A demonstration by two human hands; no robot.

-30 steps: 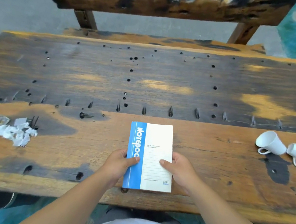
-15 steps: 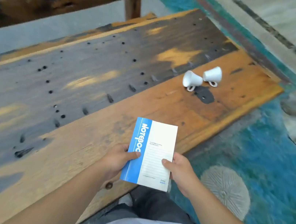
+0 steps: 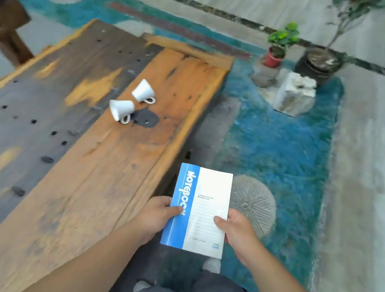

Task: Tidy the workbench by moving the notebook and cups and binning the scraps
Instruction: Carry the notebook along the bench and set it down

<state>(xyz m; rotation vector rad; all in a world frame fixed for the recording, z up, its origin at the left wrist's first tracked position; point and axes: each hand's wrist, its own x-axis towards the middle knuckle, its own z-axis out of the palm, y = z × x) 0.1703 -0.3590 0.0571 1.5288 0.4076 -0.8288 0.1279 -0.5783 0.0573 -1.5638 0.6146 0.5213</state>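
A blue and white notebook (image 3: 199, 209) is held in the air past the right edge of the wooden workbench (image 3: 100, 157), over the floor. My left hand (image 3: 157, 217) grips its blue spine side and my right hand (image 3: 236, 230) grips its white side, thumbs on the cover. Two white cups (image 3: 120, 109) (image 3: 143, 91) lie on their sides on the bench's orange plank, far from both hands. The paper scraps are out of view.
A teal rug (image 3: 280, 154) covers the floor right of the bench. A red potted plant (image 3: 276, 51), a dark pot (image 3: 318, 64) and a pale rock (image 3: 294, 93) stand beyond it. A wooden bench part (image 3: 1, 17) shows at far left.
The view has swung right. Both hands have lifted the notebook off the bench and carried it past the bench's right edge. The scraps have left the view.
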